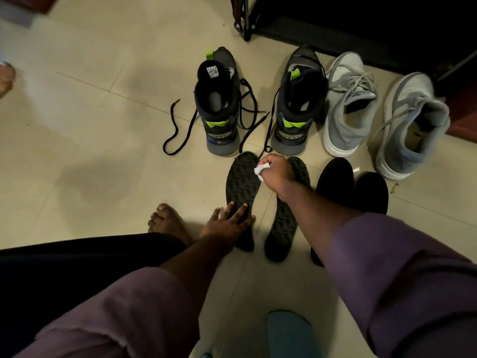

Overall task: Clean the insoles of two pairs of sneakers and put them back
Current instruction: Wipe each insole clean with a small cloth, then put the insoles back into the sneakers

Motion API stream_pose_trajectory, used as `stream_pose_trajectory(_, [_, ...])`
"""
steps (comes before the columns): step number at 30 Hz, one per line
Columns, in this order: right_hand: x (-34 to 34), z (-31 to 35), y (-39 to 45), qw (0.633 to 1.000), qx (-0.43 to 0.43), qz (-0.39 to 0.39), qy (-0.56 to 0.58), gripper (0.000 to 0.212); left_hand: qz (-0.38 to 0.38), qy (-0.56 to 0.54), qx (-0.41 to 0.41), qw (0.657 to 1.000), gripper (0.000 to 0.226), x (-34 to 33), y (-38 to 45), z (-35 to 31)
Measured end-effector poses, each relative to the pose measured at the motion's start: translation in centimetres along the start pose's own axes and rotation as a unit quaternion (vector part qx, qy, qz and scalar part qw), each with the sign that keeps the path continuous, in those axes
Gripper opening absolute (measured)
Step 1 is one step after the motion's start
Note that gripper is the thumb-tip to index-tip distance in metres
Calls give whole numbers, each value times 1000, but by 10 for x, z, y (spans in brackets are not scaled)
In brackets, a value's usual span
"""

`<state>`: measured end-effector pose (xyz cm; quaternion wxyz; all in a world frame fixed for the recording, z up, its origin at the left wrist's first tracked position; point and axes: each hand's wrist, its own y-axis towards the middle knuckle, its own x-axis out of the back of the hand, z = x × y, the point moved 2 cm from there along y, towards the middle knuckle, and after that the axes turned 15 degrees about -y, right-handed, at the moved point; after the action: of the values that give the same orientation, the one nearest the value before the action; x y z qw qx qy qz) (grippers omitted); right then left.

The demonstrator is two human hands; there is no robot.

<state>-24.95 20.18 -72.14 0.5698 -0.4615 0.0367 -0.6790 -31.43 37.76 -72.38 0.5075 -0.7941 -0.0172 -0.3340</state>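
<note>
I am crouching over the tiled floor (108,156), and my left hand (227,220) is lying flat on the heel half of a dark patterned insole (241,184), fingers straight and spread a little, pressing it down against the tiles. My right hand (277,171) is curled into a fist around a small white cloth (261,169), which is showing at the thumb side; the fist is hanging between the toe ends of that insole and a second patterned insole (284,223) lying just beside it. I cannot tell whether the cloth is touching either one. Right of these, two plain black insoles (335,182) are lying side by side, the farther one (371,192) partly hidden by my forearm.

Toward the far edge of the floor, four sneakers are standing with heels facing me: a dark pair with green accents, the left one (219,104) and its mate (296,104), laces trailing loose over the tiles, then a grey pair, one (346,112) touching the dark mate and the other (410,125) just beside it. My bare foot (167,223) is resting near my left hand. Something teal (289,332) is lying at the near edge, between my arms.
</note>
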Motion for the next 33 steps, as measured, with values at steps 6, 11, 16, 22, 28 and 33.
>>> stream_pose_trajectory(6, [89, -1, -25, 989, 102, -46, -99, 11, 67, 37, 19, 997, 111, 52, -10, -21])
stream_pose_trajectory(11, [222, 0, -59, 956, 146, -97, -237, 13, -99, 58, -41, 993, 93, 144, -6, -100])
stream_pose_trajectory(16, [388, -1, -109, 929, 134, -178, -296, 15, -214, 46, -180, 959, 81, 272, -10, -248])
stream_pose_trajectory(22, [534, -35, -150, 911, 119, -281, -279, 22, -376, -26, -381, 844, 51, 385, -34, -423])
stream_pose_trajectory(28, [627, -92, -128, 894, 81, -387, -209, 15, -414, 13, -459, 786, 39, 456, -11, -541])
stream_pose_trajectory(33, [685, -115, -87, 875, 83, -433, -203, 17, -395, 143, -338, 842, 36, 510, 52, -591])
